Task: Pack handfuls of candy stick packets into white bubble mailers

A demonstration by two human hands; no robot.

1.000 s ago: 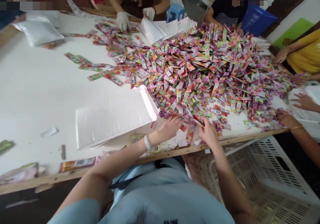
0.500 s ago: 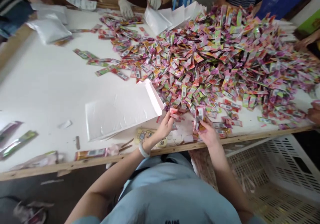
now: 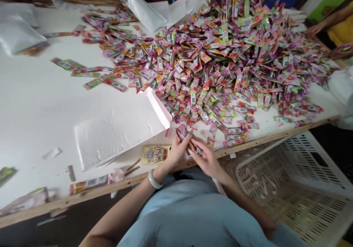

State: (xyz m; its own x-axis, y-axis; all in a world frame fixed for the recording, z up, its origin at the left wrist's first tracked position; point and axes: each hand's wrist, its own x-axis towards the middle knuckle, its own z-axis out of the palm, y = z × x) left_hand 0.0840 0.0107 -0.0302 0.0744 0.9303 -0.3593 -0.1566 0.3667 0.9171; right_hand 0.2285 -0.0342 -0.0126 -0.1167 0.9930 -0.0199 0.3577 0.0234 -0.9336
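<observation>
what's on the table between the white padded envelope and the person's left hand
In the head view, a yellow card with a cartoon picture lies flat at the table edge, between the white padded envelope and the left hand. Otherwise that stretch is bare white tabletop.

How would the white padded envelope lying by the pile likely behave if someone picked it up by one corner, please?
The white padded envelope lies flat and thin, so it is probably light. Its creased, glossy skin suggests it would flex and may be slippery. Its open flap would likely hang loose.
</observation>
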